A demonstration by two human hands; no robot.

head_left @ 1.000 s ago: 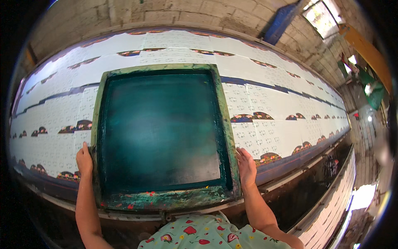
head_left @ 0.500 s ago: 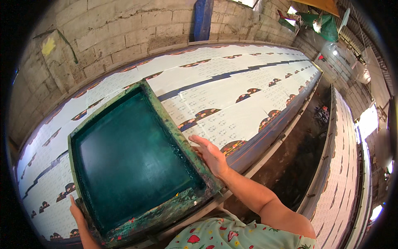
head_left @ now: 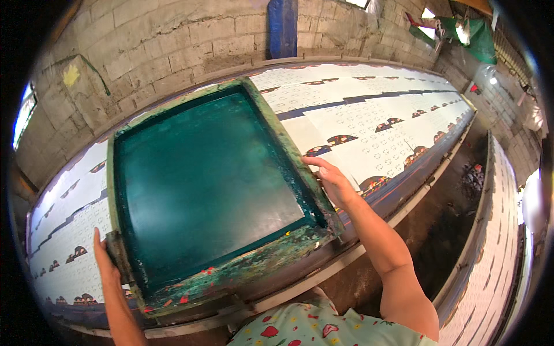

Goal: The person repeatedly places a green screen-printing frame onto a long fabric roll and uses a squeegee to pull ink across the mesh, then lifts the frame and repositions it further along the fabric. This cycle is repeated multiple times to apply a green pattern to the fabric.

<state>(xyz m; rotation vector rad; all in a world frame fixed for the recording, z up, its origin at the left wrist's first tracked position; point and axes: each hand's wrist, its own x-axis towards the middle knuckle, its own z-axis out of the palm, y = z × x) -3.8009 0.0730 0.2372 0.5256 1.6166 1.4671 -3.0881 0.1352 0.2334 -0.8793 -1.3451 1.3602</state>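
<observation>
A large screen-printing frame [head_left: 277,121], green and paint-stained, with a dark green mesh [head_left: 202,173], lies across the long printing table in front of me. My left hand [head_left: 107,259] holds its left side near the front corner, next to a dark block fixed on the frame's side. My right hand [head_left: 334,181] is at its right side, thumb and fingers against the outer edge, index finger stretched forward. Part of each hand's grip is hidden by the frame. White printed sheets [head_left: 323,124] with dark floral half-rounds lie on the table around the frame.
A rail [head_left: 398,216] runs along the table's near edge. Beyond a dark aisle [head_left: 427,230], a second table [head_left: 485,248] with printed sheets stands on the right. A block wall [head_left: 190,34] with a blue post [head_left: 283,29] rises behind the far edge.
The frame has moved away from me across the table, with its far end now near the table's far edge. Both hands have travelled along with it. The view has shifted slightly.
</observation>
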